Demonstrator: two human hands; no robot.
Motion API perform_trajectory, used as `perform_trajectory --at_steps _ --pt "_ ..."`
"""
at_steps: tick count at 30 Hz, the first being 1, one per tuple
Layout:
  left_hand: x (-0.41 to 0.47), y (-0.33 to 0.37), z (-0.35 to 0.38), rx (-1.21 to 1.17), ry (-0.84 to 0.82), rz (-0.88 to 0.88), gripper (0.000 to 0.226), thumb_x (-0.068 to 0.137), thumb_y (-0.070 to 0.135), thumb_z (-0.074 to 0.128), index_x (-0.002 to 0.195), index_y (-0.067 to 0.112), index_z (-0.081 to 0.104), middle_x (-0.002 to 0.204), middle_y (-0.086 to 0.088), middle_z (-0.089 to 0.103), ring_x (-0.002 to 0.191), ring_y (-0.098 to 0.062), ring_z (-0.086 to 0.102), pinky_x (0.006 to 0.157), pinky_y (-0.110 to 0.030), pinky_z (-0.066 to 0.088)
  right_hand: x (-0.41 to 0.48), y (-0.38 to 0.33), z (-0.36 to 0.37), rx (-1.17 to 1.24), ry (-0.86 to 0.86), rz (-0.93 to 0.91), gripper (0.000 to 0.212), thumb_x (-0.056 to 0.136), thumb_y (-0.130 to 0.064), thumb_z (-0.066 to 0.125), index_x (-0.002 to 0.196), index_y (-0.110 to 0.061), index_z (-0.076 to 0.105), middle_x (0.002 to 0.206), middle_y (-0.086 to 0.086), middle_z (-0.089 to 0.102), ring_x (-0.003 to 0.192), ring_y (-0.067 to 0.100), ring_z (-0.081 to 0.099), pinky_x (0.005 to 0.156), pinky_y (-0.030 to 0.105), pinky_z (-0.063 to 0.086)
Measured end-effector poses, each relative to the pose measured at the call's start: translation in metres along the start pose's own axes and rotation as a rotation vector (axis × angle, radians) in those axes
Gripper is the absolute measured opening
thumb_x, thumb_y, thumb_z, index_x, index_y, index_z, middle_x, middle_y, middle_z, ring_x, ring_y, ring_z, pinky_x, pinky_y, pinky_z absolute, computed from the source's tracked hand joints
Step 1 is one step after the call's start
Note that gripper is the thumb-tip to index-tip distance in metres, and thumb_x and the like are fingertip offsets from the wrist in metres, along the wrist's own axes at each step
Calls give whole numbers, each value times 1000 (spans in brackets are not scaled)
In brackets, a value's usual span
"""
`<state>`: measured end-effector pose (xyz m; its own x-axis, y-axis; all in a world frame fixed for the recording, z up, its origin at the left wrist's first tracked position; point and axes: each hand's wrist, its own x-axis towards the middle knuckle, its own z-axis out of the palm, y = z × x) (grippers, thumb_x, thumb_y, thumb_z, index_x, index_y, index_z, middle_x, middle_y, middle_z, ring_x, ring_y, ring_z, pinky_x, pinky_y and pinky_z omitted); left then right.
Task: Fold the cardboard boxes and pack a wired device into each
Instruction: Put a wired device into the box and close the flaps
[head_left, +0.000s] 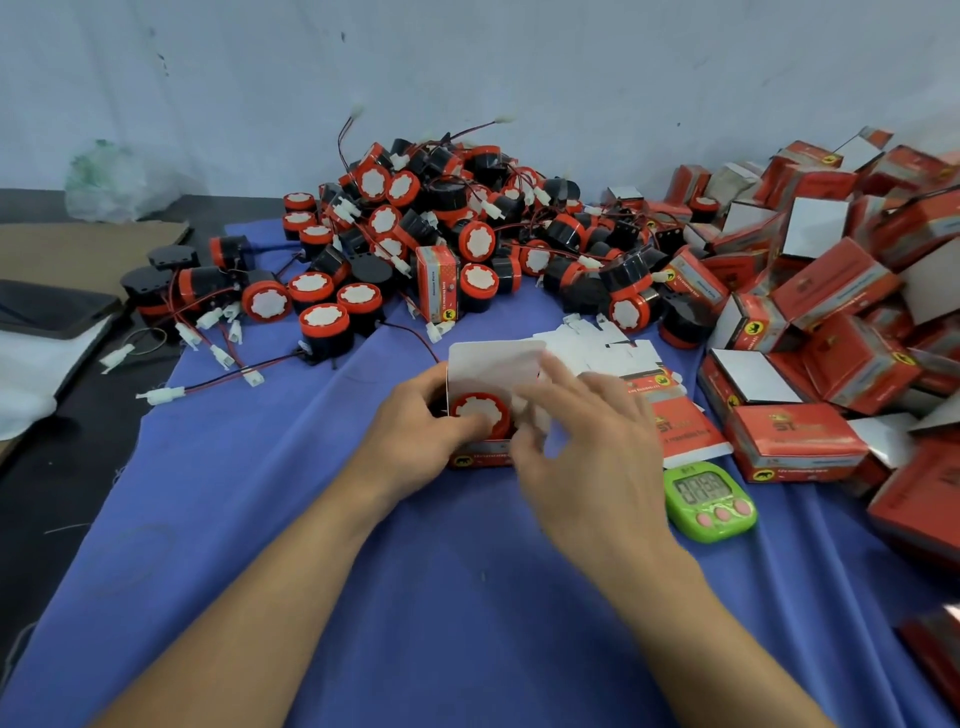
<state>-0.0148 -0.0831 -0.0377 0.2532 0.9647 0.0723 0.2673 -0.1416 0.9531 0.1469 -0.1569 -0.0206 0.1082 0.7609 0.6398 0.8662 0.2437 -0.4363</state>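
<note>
- while the left hand (415, 431) grips one open box (493, 364) at mid cloth (311, 519), one wired device (480, 410) sits inside.
- right hand (587, 447) at its flap, blurred; grip cannot be told.
- one green timer (709, 499); loose devices (441, 234) and boxes (831, 291) heaped beyond count.

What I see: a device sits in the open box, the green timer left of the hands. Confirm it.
Not quite: the head view shows the green timer lying right of the left hand and right hand. The device does sit in the open box.
</note>
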Motion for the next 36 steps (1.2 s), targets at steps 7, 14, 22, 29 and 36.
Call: perform_trajectory --at_steps 7,14,22,29,36 --pt "1 2 1 -6 6 -21 28 93 19 77 118 30 73 109 13 78 103 -9 73 96 -42 60 15 35 6 818 34 644 26 103 -27 51 116 -30 74 112 -15 74 107 10 69 87 27 56" --pt "-2 5 1 -19 1 -5 32 86 21 80 112 37 74 108 14 78 102 -9 73 95 -41 60 18 34 28 914 -261 589 27 105 -15 49 107 -18 77 103 5 78 101 26 73 90 43 59" --pt "-3 4 3 55 -6 -12 31 79 34 64 110 40 68 103 18 76 97 -1 69 81 -22 52 20 39 20 851 -545 482 10 104 -23 56 101 -22 65 99 -2 75 97 15 69 98 39 51" --pt "-8 6 27 196 406 -23 18 94 33 65 87 47 57 82 28 64 82 7 61 61 -13 43 20 36 18 787 -660 411 33 99 -17 63 130 -31 66 115 -9 75 111 10 68 103 38 52" --pt "-10 10 18 -31 153 -40 26 83 41 61 105 36 74 98 16 77 93 -6 71 74 -26 53 22 36 27 866 -507 579 33 93 -2 63 117 -20 74 109 -2 78 108 21 72 101 50 55"
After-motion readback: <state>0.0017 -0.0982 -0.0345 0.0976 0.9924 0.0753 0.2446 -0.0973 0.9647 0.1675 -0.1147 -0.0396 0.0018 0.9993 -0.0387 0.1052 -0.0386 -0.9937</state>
